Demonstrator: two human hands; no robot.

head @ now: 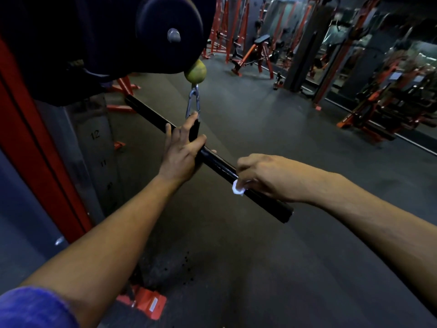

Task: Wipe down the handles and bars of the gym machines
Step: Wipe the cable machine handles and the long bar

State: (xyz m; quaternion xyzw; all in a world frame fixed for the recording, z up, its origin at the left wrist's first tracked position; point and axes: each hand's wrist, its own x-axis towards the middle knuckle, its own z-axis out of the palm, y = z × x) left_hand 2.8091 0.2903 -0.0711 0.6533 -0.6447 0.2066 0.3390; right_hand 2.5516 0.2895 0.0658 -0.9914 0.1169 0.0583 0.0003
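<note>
Dim gym, overall soft blur; wide-angle bend at edges; faint glare on bar [220,163]; bkgd murky.

We look down on a dark rubber gym floor [248,268], speckled and worn paler in a patch near its lower middle. An orange-red machine foot [147,304] sits on it at the bottom edge, and more red frame feet [120,107] rest on it at the left. Toward the far side stands an orange bench [255,55], with red racks [369,114] along the right edge.
</note>
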